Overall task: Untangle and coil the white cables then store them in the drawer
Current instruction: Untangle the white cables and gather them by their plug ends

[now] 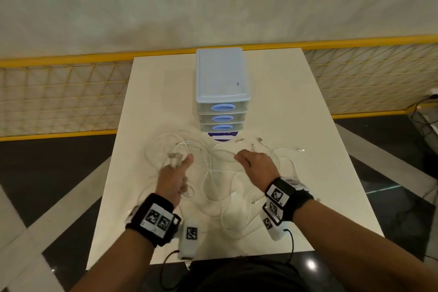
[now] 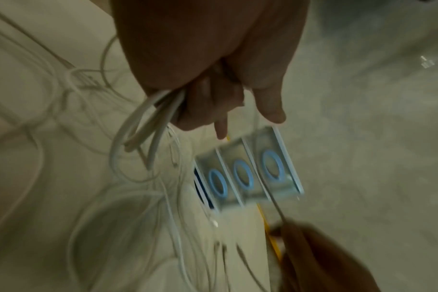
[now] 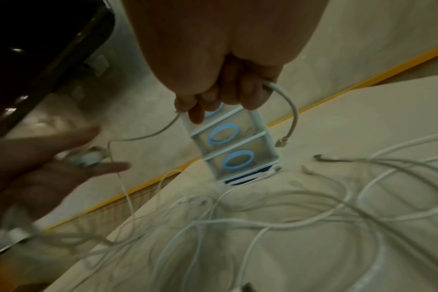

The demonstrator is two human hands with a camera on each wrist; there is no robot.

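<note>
The head view shows the whole layout: a white table [image 1: 296,106] carries a small drawer unit [image 1: 221,92] at its far middle, with three closed drawers, each with a blue oval handle. The white cables [image 1: 213,173] lie tangled on the table directly in front of the drawer unit, spreading to both sides of it. Both hands hover above this tangle.

The left wrist view shows what the head view hides: the left hand [image 2: 208,79] has its fingers curled round a bundle of several cable loops, with the thumb extended. The same view shows one thin strand running taut from this hand toward the right hand, crossing in front of the drawer unit.

The right wrist view shows the right hand [image 3: 223,79] pinching a single cable near its end; the short free end, with its connector [image 3: 283,141], hangs beside the drawer unit.

Square black-and-white marker tags sit on both wristbands [image 1: 156,218]. A small dark mark on the drawer unit's lid is unreadable.
</note>
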